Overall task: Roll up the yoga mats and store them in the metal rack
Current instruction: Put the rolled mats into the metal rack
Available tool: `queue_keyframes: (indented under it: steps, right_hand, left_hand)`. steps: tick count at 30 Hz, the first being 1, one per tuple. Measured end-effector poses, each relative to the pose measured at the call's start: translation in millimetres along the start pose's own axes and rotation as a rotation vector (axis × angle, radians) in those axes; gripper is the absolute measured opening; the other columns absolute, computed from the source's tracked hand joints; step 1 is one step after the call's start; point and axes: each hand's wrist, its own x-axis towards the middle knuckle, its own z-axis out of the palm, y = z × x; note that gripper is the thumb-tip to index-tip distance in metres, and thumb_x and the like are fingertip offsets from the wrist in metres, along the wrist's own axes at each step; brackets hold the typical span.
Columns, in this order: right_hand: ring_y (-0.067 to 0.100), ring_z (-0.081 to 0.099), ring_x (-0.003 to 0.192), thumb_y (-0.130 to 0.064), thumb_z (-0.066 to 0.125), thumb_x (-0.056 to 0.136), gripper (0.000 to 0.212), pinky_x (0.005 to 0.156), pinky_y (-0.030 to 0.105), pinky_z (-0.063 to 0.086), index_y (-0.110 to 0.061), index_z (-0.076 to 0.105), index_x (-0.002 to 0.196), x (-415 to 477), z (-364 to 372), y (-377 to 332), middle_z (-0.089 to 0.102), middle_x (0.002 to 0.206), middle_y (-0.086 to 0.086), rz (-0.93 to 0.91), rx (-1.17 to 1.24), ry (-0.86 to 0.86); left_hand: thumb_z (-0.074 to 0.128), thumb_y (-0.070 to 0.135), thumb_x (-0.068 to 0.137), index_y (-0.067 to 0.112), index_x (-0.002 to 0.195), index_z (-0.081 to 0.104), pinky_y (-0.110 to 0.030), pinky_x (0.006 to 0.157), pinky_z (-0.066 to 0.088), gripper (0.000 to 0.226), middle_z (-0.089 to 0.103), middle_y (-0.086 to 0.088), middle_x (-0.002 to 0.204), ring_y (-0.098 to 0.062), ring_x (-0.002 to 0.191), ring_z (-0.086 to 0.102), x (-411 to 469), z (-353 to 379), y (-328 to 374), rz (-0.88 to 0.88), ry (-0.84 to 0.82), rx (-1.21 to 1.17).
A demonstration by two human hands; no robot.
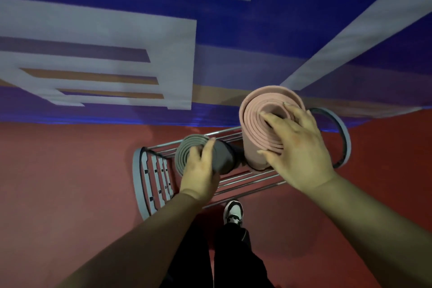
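Your left hand (pixel 201 170) curls round the upper end of the grey mat (pixel 187 152), thumb on one side and fingers on the other, so it has a full grip on the roll. Your right hand (pixel 297 147) lies on the top end of the pink mat (pixel 254 124) with fingers spread and nearly straight, their tips on the spiral and the thumb down the near edge; it presses rather than clasps.

Both mats are rolled and stand on end inside the metal rack (pixel 245 182), the grey one at 9 o'clock of the pink one, with a narrow dark gap between them. The pink roll is the thicker and reaches closer to the camera. How their lower ends sit among the bars is hidden by the rolls themselves.

The rack lies at 12 o'clock from your shoe (pixel 233 213), on the red floor (pixel 70 170). Its chrome bars run from 8 o'clock to 2 o'clock between two grey end hoops (pixel 138 170); the farther hoop stands just beside your right hand at 3 o'clock. Just beyond the rack, at 12 o'clock, rises a wall (pixel 233 30) painted in blue, pale grey and tan bands. Your black trouser legs (pixel 233 252) fill the view at 6 o'clock, just short of the nearest bar.
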Motion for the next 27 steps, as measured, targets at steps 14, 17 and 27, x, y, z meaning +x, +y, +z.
queue_keyframes:
  steps: [14, 17, 27]
  right_hand:
    - [0.023, 0.027, 0.148, -0.028, 0.089, 0.069, 0.081, 0.119, 0.040, 0.032, -0.023, 0.055, 0.142, -20.1, 48.8, 9.4, 0.059, 0.142, 0.007, 0.066, 0.434, -0.096]
    - [0.024, 0.027, 0.148, -0.026, 0.089, 0.068, 0.082, 0.119, 0.041, 0.032, -0.021, 0.054, 0.143, -14.2, 62.7, 5.2, 0.059, 0.141, 0.007, 0.055, 0.444, -0.121]
    - [0.019, 0.026, 0.145, -0.021, 0.094, 0.064, 0.080, 0.120, 0.057, 0.026, -0.016, 0.060, 0.137, 20.1, 90.8, -8.6, 0.064, 0.134, 0.008, 0.109, 0.438, 0.029]
  left_hand:
    - [0.043, 0.033, 0.081, 0.018, 0.146, 0.043, -0.046, 0.075, 0.056, 0.067, 0.058, -0.013, 0.111, -0.040, 0.090, 0.062, -20.9, -70.8, 12.8, 0.190, -0.029, 0.384]
    - [0.057, 0.023, 0.079, 0.019, 0.149, 0.042, -0.045, 0.080, 0.055, 0.072, 0.058, -0.012, 0.114, -0.039, 0.097, 0.062, -14.7, -78.0, 12.0, 0.172, -0.038, 0.384]
    - [0.078, 0.000, 0.064, 0.021, 0.149, 0.042, -0.036, 0.084, 0.048, 0.096, 0.056, -0.007, 0.116, -0.032, 0.099, 0.059, 37.6, -103.0, 0.5, 0.225, 0.047, 0.367]
